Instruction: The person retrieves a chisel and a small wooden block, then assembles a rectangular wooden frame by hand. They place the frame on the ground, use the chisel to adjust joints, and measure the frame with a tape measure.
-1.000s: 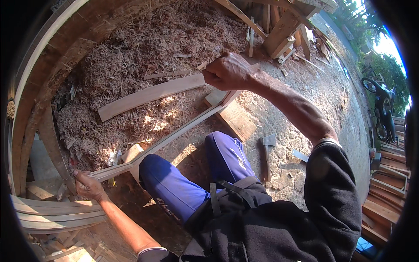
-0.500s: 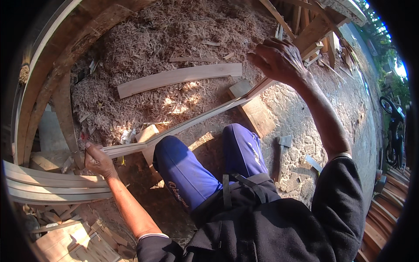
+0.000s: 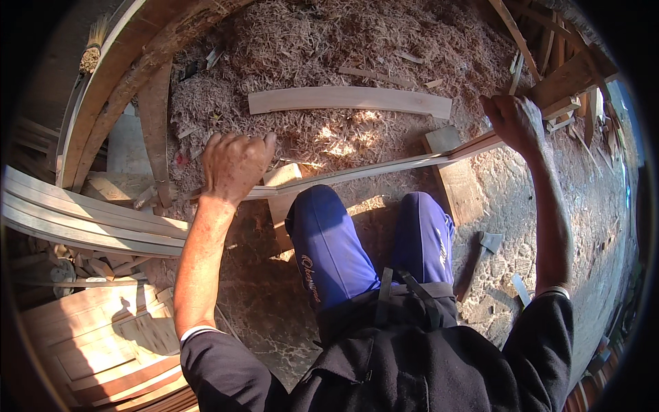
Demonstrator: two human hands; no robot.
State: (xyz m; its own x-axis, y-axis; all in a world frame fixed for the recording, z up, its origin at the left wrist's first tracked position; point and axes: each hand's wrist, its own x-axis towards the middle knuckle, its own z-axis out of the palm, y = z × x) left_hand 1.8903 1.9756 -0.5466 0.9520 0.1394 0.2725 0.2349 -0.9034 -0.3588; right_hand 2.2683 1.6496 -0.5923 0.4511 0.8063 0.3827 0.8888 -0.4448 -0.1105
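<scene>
A long, narrow, gently bent wooden strip (image 3: 364, 170) with lengthwise lines stretches in front of my knees, across two wooden blocks. My left hand (image 3: 237, 165) is closed, knuckles up, over the strip's left end and hides part of it. At the strip's right end, my right hand (image 3: 515, 123) has its fingers curled around the wood; the fingertips are hidden. The left block (image 3: 281, 209) lies beside my left knee, the right block (image 3: 458, 189) beyond my right knee. Farther off, a pale curved board (image 3: 350, 99) rests on wood shavings.
Wood shavings (image 3: 302, 41) are heaped ahead. A hatchet (image 3: 480, 257) and a flat metal blade (image 3: 521, 290) lie on the ground at my right. Stacked curved boards (image 3: 89, 216) and a large curved timber frame (image 3: 117, 103) stand left. Scrap wood (image 3: 570, 82) is piled far right.
My left hand has risen and closed over the strip's left end, knuckles up. My right hand has closed more on the right end. The view has turned, shifting the scene rightward.
</scene>
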